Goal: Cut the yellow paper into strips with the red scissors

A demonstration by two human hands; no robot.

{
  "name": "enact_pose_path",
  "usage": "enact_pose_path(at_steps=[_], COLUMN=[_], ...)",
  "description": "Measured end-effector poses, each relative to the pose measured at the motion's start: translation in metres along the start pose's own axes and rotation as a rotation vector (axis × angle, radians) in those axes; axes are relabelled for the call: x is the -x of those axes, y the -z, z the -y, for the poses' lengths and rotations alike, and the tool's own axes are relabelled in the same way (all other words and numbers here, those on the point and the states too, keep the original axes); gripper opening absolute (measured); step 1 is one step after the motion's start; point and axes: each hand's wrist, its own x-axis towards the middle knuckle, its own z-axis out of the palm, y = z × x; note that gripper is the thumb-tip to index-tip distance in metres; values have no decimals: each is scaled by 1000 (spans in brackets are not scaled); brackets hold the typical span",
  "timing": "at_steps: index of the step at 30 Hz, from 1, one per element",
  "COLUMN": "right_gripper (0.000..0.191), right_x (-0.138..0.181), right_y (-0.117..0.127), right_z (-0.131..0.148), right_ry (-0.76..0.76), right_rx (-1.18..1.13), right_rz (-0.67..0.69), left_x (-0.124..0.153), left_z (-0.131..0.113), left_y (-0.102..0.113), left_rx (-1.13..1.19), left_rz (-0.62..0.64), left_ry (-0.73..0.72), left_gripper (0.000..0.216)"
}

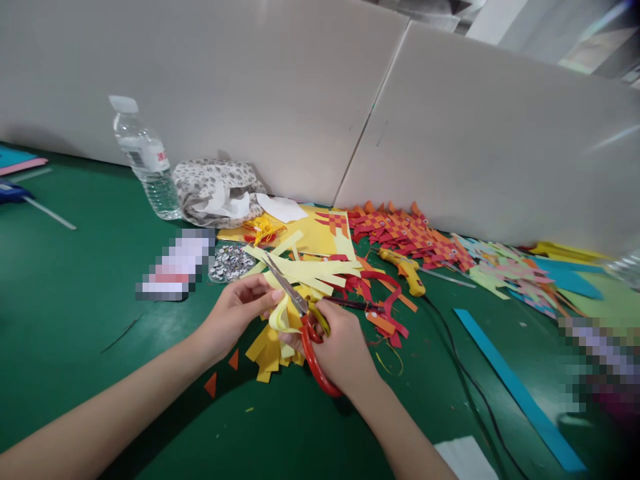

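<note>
My right hand (341, 347) grips red-handled scissors (311, 337), whose blades point up and left across a pale yellow paper piece (305, 273) cut into strips. My left hand (239, 308) pinches the lower left part of that yellow paper, fingers closed on it. Below the hands lie darker yellow paper strips (270, 353) on the green table (75, 300). Red and orange strips (383, 307) lie just right of my right hand.
A water bottle (145, 160) and a patterned cloth pouch (215, 190) stand at the back by the grey partition. A dish of googly eyes (231, 261), a yellow glue gun (405, 270) with black cord, woven paper fish (410, 230) and a blue strip (515, 387) lie around.
</note>
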Motion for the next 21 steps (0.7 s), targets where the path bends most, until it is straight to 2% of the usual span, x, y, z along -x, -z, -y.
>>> enact_pose_path(at_steps=[3,7,15,18,21], right_gripper=[43,44,38,42,45], right_x=[-1,-3,-7,-8,-7], right_y=[-1,0,8,4,-2], right_z=[0,0,-3,0,0], right_ry=[0,-21,-347,-361,-367], right_rx=[1,-69,-547,-761,-866], right_rz=[-6,-28,26,89,110], left_x=[1,1,-1,-1,0], left_z=[2,2,-1,-1,-2], left_y=[0,-2,-5,-7,-9], left_rx=[-6,-9,-68,-87,-92], left_rz=[36,0,-208,-252,-271], left_ry=[15,25,27,43,54], left_gripper=[14,14,18,20,22])
